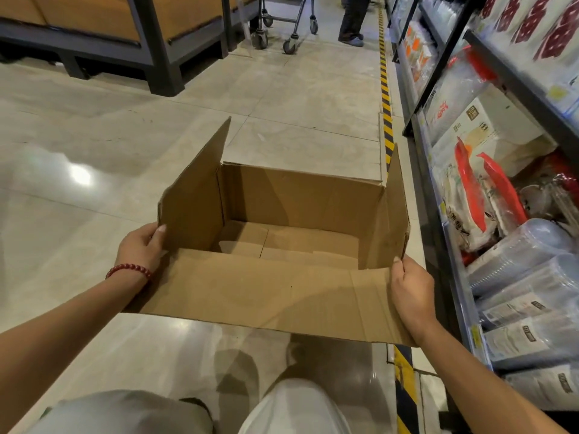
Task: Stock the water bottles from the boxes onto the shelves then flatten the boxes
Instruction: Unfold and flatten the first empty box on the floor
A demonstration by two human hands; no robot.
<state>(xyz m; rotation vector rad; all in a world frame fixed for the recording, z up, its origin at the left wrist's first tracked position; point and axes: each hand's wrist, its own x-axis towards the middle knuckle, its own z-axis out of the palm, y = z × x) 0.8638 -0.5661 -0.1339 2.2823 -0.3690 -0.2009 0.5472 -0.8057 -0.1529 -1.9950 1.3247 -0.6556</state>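
Note:
An empty brown cardboard box (300, 195) is held above the tiled floor in front of me, its top flaps spread open. No bottles are inside; only the folded bottom flaps show. My left hand (141, 245) grips the near left corner, at the base of the upright left flap. My right hand (410, 289) grips the near right corner, where the right flap meets the near flap. The near flap (266, 296) lies flat toward me, between my hands.
Shelves (451, 233) with stacked plastic cups and packaged goods run along the right. A yellow-black striped strip (387, 114) marks the floor edge. A wood-and-metal display stand (156, 36) is at far left. A trolley (288, 26) and a person's legs (352, 20) stand ahead.

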